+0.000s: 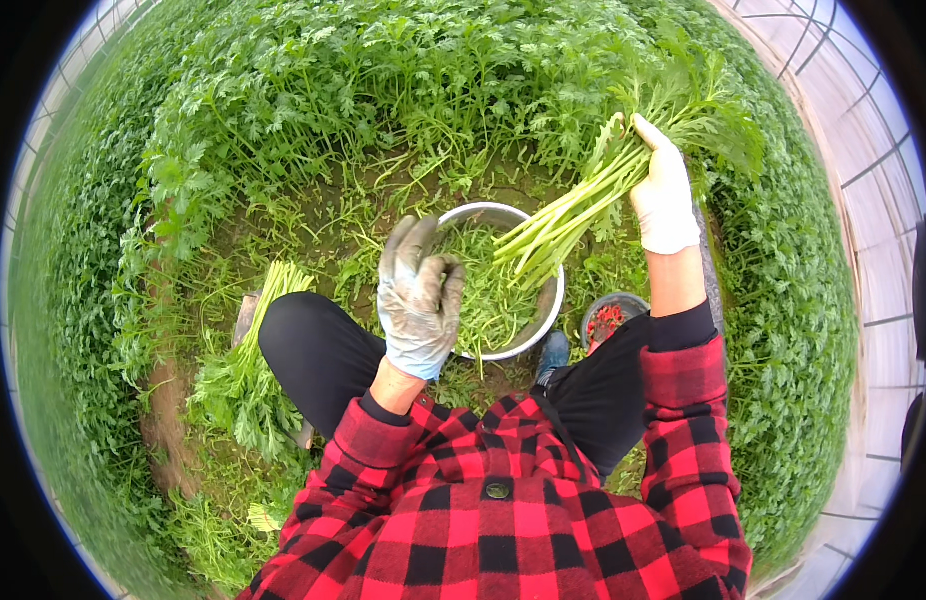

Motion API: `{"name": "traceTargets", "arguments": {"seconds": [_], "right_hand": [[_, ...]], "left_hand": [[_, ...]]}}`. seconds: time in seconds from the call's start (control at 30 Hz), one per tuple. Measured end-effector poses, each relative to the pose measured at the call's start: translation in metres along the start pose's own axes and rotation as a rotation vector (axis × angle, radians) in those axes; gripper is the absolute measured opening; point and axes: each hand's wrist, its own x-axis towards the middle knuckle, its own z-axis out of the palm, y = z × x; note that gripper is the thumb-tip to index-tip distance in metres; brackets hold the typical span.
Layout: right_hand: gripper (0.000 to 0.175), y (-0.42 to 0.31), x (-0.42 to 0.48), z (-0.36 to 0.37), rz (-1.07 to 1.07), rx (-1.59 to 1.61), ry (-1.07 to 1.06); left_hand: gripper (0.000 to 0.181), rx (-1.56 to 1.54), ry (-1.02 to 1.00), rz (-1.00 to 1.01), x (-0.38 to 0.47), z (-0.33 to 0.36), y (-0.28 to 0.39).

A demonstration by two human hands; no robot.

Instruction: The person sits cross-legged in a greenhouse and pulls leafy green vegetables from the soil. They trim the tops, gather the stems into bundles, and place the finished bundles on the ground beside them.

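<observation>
My right hand (664, 191), in a pale glove, is closed around a bunch of leafy greens (560, 214), stems pointing down left and leaves up right. The stem ends hang over a round metal-rimmed basin (559, 304) that holds loose leaves and trimmings. At the basin's left side is my left hand (420, 300) in a soiled, light-blue glove, its fingers curled; whether something small is between them cannot be seen. Another bunch of greens (260, 360) lies left of my left knee, stems up and leaves down.
A small dark bucket (614, 319) with red bits inside stands right of the basin, near a blue shoe (554, 354). Dense leafy plants (403, 67) grow ahead and at both sides. A banded bunch's stem ends (263, 517) show at lower left. Plastic greenhouse walling (883, 247) curves at right.
</observation>
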Motion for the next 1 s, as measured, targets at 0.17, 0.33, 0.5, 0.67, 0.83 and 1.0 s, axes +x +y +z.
{"name": "traceTargets", "arguments": {"seconds": [0.17, 0.33, 0.5, 0.67, 0.83, 1.0], "right_hand": [[0.013, 0.001, -0.017, 0.021, -0.048, -0.046, 0.000], [0.016, 0.001, -0.027, 0.040, -0.082, -0.024, -0.063], [0.015, 0.000, -0.023, 0.040, -0.040, 0.005, -0.026], [0.016, -0.005, -0.016, 0.034, -0.066, 0.040, -0.015], [0.015, -0.002, -0.028, 0.041, -0.098, -0.027, -0.041], [0.016, 0.007, -0.042, 0.064, -0.037, -0.086, -0.133]], "left_hand": [[0.041, 0.087, -0.032, -0.011, 0.017, 0.001, 0.028], [0.059, 0.027, 0.014, 0.245, 0.008, 0.034, 0.042], [0.035, 0.027, 0.060, 0.190, -0.005, 0.049, 0.017], [0.025, 0.006, 0.112, 0.133, -0.008, 0.021, 0.010], [0.100, 0.126, -0.013, -0.093, 0.012, -0.013, 0.026], [0.121, 0.149, -0.304, -0.225, 0.028, 0.021, 0.045]]}}
